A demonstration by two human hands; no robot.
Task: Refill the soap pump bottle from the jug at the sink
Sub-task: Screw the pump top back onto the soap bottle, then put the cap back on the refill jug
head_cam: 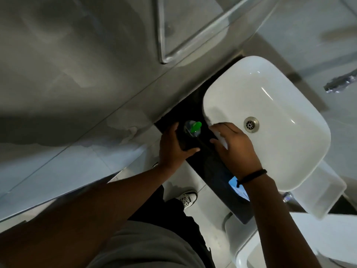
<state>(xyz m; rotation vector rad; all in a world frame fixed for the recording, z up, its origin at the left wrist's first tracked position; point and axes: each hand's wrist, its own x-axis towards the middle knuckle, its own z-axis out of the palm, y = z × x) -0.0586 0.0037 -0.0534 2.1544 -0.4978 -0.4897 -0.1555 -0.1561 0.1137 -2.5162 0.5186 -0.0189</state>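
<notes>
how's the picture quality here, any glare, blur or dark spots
Head view: dim overall, the dark counter swallows detail around the soap pump bottle; glare streaks on the white sink rim; right hand fingertips softly blurred, left hand sharper; wide-angle lens bends the wall lines.

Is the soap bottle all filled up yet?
Not yet, it looks like the very start. Nothing looks done: the green pump is on the soap bottle, and no jug is in view. In hand: the left hand wraps around the bottle on the dark counter, while the right hand rests on the sink rim. Left: open, pour, close.
</notes>
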